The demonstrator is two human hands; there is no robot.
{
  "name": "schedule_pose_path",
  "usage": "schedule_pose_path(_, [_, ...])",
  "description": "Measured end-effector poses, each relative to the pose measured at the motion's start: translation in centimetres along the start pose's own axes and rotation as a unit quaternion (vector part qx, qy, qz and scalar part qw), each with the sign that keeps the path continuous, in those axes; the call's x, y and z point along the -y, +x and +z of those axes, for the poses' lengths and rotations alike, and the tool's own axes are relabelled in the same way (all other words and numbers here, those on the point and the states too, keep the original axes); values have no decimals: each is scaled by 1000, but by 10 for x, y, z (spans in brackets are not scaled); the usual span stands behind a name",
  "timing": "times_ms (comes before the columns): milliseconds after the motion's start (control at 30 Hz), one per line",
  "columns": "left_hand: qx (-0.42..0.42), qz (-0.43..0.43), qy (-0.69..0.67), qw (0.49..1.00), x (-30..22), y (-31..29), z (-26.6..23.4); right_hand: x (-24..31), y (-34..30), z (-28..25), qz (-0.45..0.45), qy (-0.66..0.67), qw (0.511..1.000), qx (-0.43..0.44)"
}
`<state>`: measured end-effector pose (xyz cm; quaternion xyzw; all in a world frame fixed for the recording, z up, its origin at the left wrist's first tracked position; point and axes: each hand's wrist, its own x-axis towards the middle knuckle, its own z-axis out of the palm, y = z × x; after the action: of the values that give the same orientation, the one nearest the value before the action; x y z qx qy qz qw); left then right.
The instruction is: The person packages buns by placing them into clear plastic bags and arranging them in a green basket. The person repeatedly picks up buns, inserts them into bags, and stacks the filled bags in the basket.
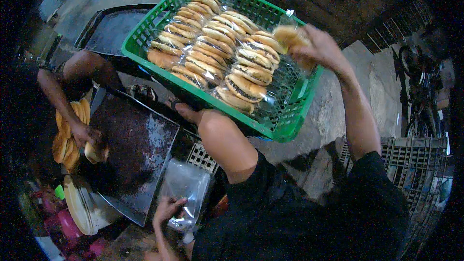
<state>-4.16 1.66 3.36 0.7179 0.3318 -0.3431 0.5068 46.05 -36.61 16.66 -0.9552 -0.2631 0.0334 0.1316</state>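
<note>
My right hand [319, 48] is raised over the right end of a green plastic basket [222, 97], gripping a filled bun [292, 37] in a clear bag; motion blurs it. Several rows of filled buns [212, 46] in clear wrappers stand packed on edge in the basket. Low in the view, my left hand [169, 210] has its fingers curled on a clear plastic bag [191, 186], which lies flat beside my leg, apparently on a stack of bags.
At left another person's hand [92, 142] holds a bun over a dark metal tray [137, 140], beside a pile of plain buns [67, 145]. A pale tub [89, 208] stands below it. Another dark tray [116, 29] lies behind. Grey crates [415, 164] stand at right.
</note>
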Motion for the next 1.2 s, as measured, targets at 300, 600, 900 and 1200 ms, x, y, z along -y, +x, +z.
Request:
schedule_pose_path(300, [-191, 101, -247, 945, -40, -62, -23, -54, 137, 88, 13, -158, 986, 49])
schedule_pose_path(600, [-360, 277, 33, 890, -47, -72, -2, 163, 63, 83, -281, 176, 943, 4])
schedule_pose_path(900, [-161, 289, -424, 843, -36, -61, -6, 368, -151, 135, -283, 629, 715, 118])
schedule_pose_path(1200, [-576, 419, -436, 549, 31, -104, -56, 390, -197, 90, -118, 677, 642, 340])
